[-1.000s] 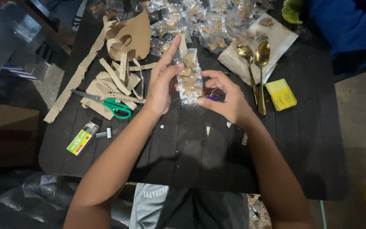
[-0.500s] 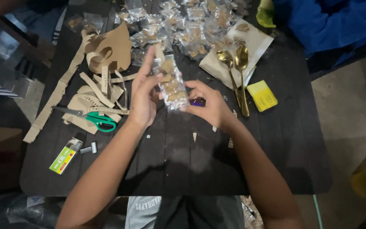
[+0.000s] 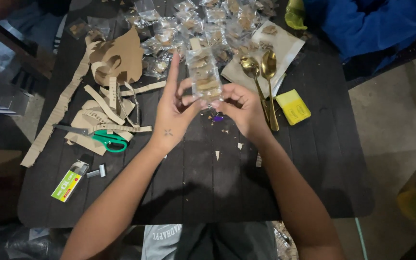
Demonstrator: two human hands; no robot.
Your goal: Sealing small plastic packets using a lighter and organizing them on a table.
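In the middle of the frame, above a dark slatted table (image 3: 285, 192), the left hand (image 3: 172, 118) and right hand (image 3: 241, 108) together pinch a clear packet (image 3: 203, 77) of brown pieces, the left forefinger stretched upward. Cardboard strips (image 3: 102, 108) and green scissors (image 3: 104, 138) lie at the left, and more packets (image 3: 179, 29) along the top. Two gold spoons (image 3: 263, 72) and a yellow box (image 3: 293, 107) lie at the right, blue cloth (image 3: 371, 24) in the upper right corner, and pale floor (image 3: 400, 120) beyond the table's right edge.

Left hand (image 3: 172, 113) fingers upright, thumb pinching; right hand (image 3: 241, 108) curled, gripping.
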